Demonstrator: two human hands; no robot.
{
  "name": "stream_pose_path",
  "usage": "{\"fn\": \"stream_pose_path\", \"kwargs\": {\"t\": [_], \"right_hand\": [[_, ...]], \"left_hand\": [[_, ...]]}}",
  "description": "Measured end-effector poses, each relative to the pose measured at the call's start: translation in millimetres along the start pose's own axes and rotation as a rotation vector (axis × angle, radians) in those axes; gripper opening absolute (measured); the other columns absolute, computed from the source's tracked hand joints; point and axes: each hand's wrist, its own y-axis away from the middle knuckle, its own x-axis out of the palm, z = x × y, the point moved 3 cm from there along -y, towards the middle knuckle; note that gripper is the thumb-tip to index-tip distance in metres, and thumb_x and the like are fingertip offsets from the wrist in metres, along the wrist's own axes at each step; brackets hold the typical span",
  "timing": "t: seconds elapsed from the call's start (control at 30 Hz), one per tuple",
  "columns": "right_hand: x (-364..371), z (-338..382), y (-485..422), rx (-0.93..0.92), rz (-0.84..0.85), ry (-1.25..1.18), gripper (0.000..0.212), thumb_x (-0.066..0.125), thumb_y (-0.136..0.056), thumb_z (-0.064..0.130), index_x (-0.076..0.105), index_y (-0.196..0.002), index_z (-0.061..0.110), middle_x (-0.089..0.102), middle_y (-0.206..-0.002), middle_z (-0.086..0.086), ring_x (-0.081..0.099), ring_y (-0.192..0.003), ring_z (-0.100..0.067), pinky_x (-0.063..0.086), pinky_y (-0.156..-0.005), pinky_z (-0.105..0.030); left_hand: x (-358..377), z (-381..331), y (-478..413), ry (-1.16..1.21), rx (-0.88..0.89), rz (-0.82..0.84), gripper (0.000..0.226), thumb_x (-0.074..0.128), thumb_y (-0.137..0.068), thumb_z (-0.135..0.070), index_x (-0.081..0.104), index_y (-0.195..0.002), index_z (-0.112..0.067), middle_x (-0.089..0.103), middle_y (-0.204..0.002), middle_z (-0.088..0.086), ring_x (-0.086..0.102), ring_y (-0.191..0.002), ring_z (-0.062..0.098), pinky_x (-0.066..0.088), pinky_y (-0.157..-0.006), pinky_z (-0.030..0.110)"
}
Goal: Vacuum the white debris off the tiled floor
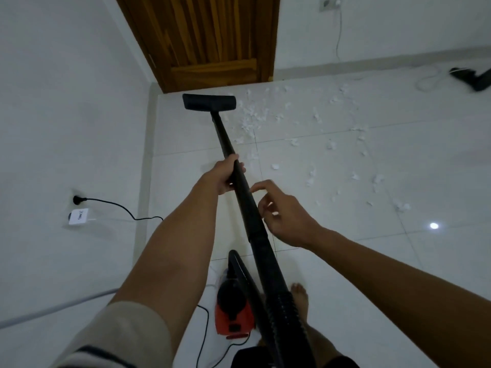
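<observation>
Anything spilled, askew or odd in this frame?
Yes: torn white scraps litter the glossy tiled floor right of the black vacuum floor head. A black object lies tipped over by the far wall.

tiled floor, white debris, red vacuum

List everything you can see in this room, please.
Vacuum head: one, black, on the floor by the door.
Wand: one, black, running from the head back to the hose.
Hose: one, black, ribbed, bottom centre.
Vacuum body: one, red and black, on the floor.
Debris: many bits, white, scattered right of the head.
Door: one, brown wood, top centre.
Plug: one, black, in the left wall.
Floor: white tiles.
Left hand: gripping the wand.
Right hand: open, beside the wand.
Foot: bare, bottom centre.
</observation>
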Motion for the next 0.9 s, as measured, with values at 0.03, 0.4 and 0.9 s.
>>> {"fn": "stream_pose_path", "kwargs": {"t": [0.03,0.4,0.9], "right_hand": [[0,-1,-2,0.261,0.001,-0.296,0.038,0.054,-0.099,0.012,0.045,-0.133,0.023,0.064,-0.102,-0.015,0.068,-0.082,-0.022,0.061,-0.081,-0.045],[49,-19,-13,0.776,0.020,-0.924,0.043,0.047,-0.098,0.005,0.043,-0.130,0.034,0.045,-0.060,-0.008,0.045,-0.045,-0.016,0.046,-0.044,-0.026],[21,-99,50,0.987,0.206,-0.699,0.043,0.045,-0.102,0.010,0.035,-0.140,0.029,0.050,-0.064,-0.010,0.049,-0.044,-0.017,0.050,-0.043,-0.027]], "left_hand": [[5,1,-2,-0.003,0.000,0.007,0.036,0.055,-0.102,-0.043,0.064,-0.117,-0.011,0.067,-0.096,0.002,0.063,-0.090,0.018,0.053,-0.077,0.037],[37,37,-26,-0.085,-0.090,0.001,0.036,0.053,-0.105,-0.038,0.048,-0.136,-0.019,0.072,-0.113,0.006,0.064,-0.098,0.022,0.051,-0.080,0.041],[103,168,-43,-0.061,-0.282,-0.050,0.033,0.053,-0.106,-0.030,0.050,-0.132,-0.010,0.064,-0.102,0.010,0.063,-0.103,0.025,0.054,-0.098,0.045]]}}
